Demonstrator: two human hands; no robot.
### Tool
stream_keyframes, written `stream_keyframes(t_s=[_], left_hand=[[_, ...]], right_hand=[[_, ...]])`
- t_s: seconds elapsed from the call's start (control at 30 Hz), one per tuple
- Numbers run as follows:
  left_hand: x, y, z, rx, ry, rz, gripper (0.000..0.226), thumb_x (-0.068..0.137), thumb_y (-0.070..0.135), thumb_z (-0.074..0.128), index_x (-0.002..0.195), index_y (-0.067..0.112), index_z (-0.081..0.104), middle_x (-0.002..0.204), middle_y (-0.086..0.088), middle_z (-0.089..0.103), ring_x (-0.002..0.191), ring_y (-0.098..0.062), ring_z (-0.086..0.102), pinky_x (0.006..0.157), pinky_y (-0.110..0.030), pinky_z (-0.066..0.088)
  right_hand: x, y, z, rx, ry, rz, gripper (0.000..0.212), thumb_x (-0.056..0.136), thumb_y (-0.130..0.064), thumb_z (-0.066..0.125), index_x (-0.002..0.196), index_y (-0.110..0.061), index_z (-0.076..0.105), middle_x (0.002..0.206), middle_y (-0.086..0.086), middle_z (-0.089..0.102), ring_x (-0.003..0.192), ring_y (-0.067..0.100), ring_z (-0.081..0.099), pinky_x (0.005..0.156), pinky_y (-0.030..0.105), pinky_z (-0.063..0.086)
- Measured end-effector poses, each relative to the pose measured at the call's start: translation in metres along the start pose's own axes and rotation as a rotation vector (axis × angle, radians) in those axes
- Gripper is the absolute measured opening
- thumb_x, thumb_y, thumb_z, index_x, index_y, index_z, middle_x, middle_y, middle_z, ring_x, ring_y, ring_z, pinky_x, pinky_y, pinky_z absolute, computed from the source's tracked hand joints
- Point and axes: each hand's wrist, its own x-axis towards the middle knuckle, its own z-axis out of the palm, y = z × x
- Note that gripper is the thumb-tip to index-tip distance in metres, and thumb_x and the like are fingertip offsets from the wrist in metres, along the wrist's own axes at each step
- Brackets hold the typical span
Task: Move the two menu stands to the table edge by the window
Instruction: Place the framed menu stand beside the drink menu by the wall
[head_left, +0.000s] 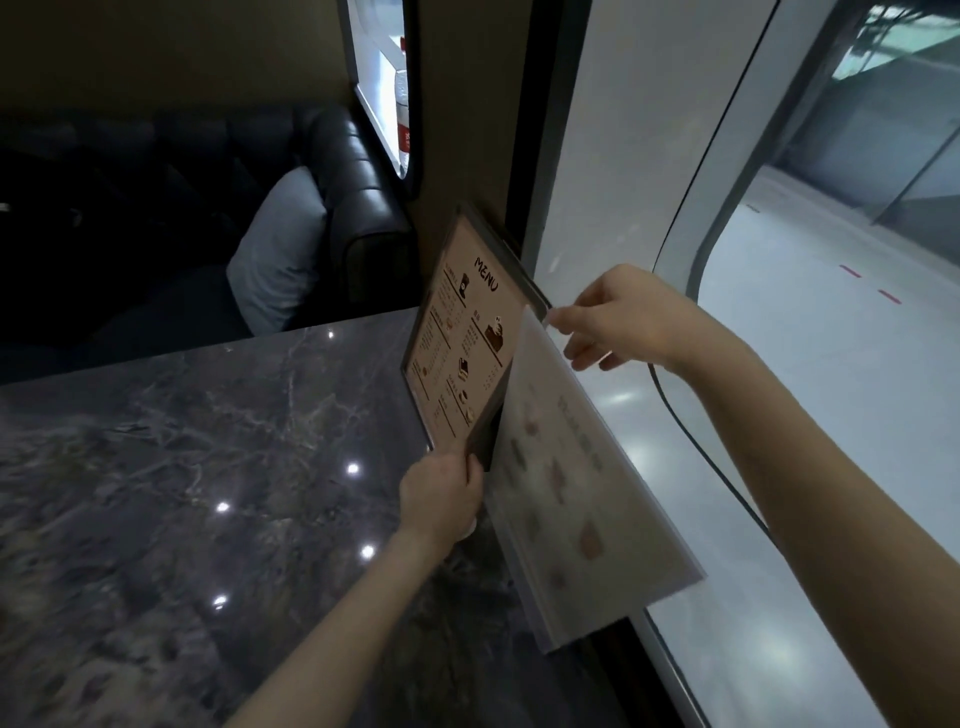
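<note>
Left hand: lower centre of frame, fingers closed on the bottom corner of the brown menu stand.
Brown menu stand: frame centre, upright, long axis rising away from that grip.
White menu stand: just right, overlapping it, along the table edge by the window.
Right hand: nearer the white stand, fingertips pinching its top corner.

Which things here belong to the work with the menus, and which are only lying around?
Belong to the job:
brown menu stand, in left hand
white menu stand, in right hand
marble table

Just around:
grey cushion
black sofa
</note>
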Motion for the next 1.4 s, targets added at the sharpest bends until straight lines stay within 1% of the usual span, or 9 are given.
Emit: stream_keyframes(t_s=[0.07,0.13,0.2,0.3,0.43,0.63,0.87,1.03,1.4], left_hand=[[-0.018,0.001,0.011,-0.041,0.037,0.070,0.031,0.092,0.024,0.037,0.088,0.005,0.062,0.085,-0.013,0.067,0.072,-0.025,0.063,0.065,-0.035,0.053],[-0.038,0.007,0.020,-0.114,-0.046,0.126,0.031,0.093,0.020,0.039,0.108,0.003,0.062,0.107,-0.016,0.066,0.095,-0.027,0.063,0.085,-0.021,0.043],[-0.053,0.011,0.031,-0.098,-0.200,0.160,0.043,0.095,0.016,0.041,0.135,0.000,0.042,0.140,-0.016,0.047,0.126,-0.026,0.046,0.099,-0.013,0.022],[-0.064,0.004,0.056,0.144,-0.388,0.179,0.060,0.098,0.029,0.030,0.148,0.005,0.008,0.159,-0.008,0.006,0.146,-0.022,0.010,0.116,-0.029,0.008],[-0.072,-0.008,0.074,0.390,-0.554,0.183,0.061,0.098,0.039,0.017,0.148,0.008,0.003,0.160,-0.008,0.000,0.147,-0.019,-0.002,0.120,-0.038,0.006],[-0.068,-0.011,0.076,0.397,-0.621,0.181,0.062,0.099,0.039,0.018,0.149,0.006,0.002,0.160,-0.008,0.000,0.147,-0.018,-0.001,0.119,-0.036,0.006],[-0.071,-0.014,0.069,0.438,-0.638,0.218,0.062,0.098,0.039,0.020,0.148,0.006,0.005,0.159,-0.010,0.004,0.147,-0.020,0.002,0.120,-0.037,0.007],[-0.084,-0.024,0.065,0.414,-0.619,0.235,0.062,0.098,0.040,0.020,0.149,0.009,0.002,0.160,-0.007,0.002,0.147,-0.019,0.000,0.119,-0.037,0.004],[-0.085,-0.031,0.052,0.393,-0.606,0.202,0.064,0.099,0.041,0.019,0.148,0.008,-0.004,0.159,-0.009,-0.005,0.147,-0.020,-0.005,0.118,-0.033,-0.003]], right_hand=[[-0.017,0.002,0.006,0.025,0.052,-0.057,0.034,0.091,-0.034,0.051,0.096,-0.004,0.065,0.088,0.010,0.071,0.079,0.020,0.069,0.075,0.037,0.059],[-0.032,0.005,0.014,0.046,0.152,-0.097,0.042,0.091,-0.038,0.048,0.092,-0.001,0.067,0.090,0.015,0.072,0.081,0.028,0.069,0.080,0.046,0.058],[-0.043,0.005,0.021,0.038,0.236,-0.111,0.053,0.091,-0.042,0.045,0.093,0.006,0.066,0.092,0.023,0.071,0.085,0.038,0.067,0.079,0.052,0.056],[-0.051,0.006,0.032,-0.017,0.234,-0.129,0.052,0.091,-0.043,0.046,0.096,0.004,0.067,0.091,0.019,0.071,0.084,0.036,0.066,0.069,0.040,0.056],[-0.054,0.013,0.040,-0.085,0.219,-0.158,0.042,0.090,-0.037,0.051,0.095,0.001,0.068,0.092,0.016,0.071,0.080,0.027,0.067,0.072,0.042,0.057],[-0.049,0.026,0.043,-0.102,0.304,-0.193,0.036,0.087,-0.024,0.056,0.086,0.009,0.069,0.087,0.028,0.070,0.076,0.038,0.066,0.069,0.047,0.057],[-0.049,0.030,0.040,-0.105,0.322,-0.206,0.034,0.087,-0.013,0.053,0.077,0.018,0.064,0.072,0.035,0.063,0.052,0.029,0.046,0.052,0.031,0.039],[-0.046,0.030,0.038,-0.087,0.339,-0.262,0.033,0.086,-0.013,0.052,0.084,0.018,0.063,0.088,0.039,0.064,0.073,0.047,0.061,0.060,0.048,0.054],[-0.043,0.028,0.037,-0.084,0.359,-0.255,0.034,0.087,-0.015,0.053,0.088,0.017,0.064,0.090,0.038,0.064,0.081,0.047,0.061,0.069,0.051,0.054]])
